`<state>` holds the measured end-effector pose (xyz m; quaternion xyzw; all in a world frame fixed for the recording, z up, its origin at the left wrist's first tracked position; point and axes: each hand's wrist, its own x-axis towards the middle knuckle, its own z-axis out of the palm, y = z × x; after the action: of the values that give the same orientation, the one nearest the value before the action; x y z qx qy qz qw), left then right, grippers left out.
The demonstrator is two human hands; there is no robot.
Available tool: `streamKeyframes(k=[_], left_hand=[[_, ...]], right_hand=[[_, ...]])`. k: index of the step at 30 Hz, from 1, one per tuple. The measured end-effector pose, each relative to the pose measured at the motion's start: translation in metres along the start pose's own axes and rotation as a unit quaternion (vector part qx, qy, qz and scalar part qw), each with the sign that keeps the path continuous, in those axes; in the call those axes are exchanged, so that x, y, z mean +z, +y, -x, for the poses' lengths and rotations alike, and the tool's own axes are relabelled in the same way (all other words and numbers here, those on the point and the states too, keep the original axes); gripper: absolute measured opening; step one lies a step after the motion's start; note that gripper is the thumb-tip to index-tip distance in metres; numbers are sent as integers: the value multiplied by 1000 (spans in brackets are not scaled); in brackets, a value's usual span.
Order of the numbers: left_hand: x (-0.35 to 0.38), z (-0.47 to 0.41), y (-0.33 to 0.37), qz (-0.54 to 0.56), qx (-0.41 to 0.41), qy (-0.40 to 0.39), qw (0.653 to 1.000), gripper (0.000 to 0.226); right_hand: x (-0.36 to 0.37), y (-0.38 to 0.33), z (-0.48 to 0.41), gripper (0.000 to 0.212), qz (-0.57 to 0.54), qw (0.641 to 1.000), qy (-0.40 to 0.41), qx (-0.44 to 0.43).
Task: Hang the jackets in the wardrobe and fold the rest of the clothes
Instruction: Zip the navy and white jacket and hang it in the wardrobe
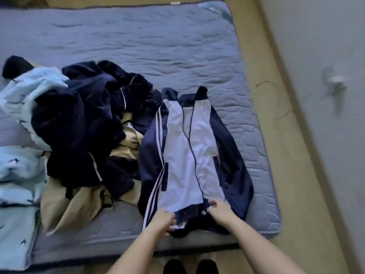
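Right, navy-and-white striped track jacket [177, 155] lies flat on grey quilted mattress [138, 46], by its near edge. We pinch its near end with left hand [165, 220] and right hand [219, 210]. Light, floppy, probably slick; best gripped at shoulders.

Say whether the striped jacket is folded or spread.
Spread: the jacket lies flat, full length, on the mattress; left hand and right hand grip its near end.

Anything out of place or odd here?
Minor only. A thin dark strand lies loose on the tan floor beside the quilted grey-blue mattress, and a pale object sits on the grey surface beyond, too blurred to identify. The navy-and-white track jacket lies flat, no visible damage.
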<state>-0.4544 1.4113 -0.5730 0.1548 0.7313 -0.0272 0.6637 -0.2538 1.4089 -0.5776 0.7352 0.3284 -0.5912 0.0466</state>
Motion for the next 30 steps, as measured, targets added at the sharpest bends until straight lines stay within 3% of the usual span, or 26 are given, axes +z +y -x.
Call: streamKeyframes(k=[3,5,8,10,11,14,18,21,23,27,30], left_hand=[[31,-42,-42,-16,-3,3,1000,15],[46,-61,-54,-157,114,92,977,7],[65,-81,-54,-381,296,189,855,39],[75,-95,-48,-487,356,212,769,60],[76,-102,-44,-511,370,221,744,63],[70,-116,-39,-544,422,245,683,53],[37,-122,-49,-637,449,251,575,45],[9,-126,-59,-662,415,272,561,39],[11,-125,-61,-666,404,276,563,35],[45,-115,-64,-643,474,259,543,38],[57,-118,-82,-608,554,243,514,34]], right_hand=[[38,47,-36,38,30,999,-15,30],[55,68,-54,36,30,998,-11,44],[73,88,-83,26,-21,997,25,63],[80,91,-94,18,-172,979,57,94],[82,89,-97,17,-277,952,70,109],[83,82,-107,19,-455,877,102,115],[64,79,-110,16,-500,843,159,115],[37,95,-111,25,-529,804,240,125],[32,105,-109,32,-543,802,214,125],[50,107,-100,24,-531,843,55,72],[63,103,-99,17,-479,876,31,43]])
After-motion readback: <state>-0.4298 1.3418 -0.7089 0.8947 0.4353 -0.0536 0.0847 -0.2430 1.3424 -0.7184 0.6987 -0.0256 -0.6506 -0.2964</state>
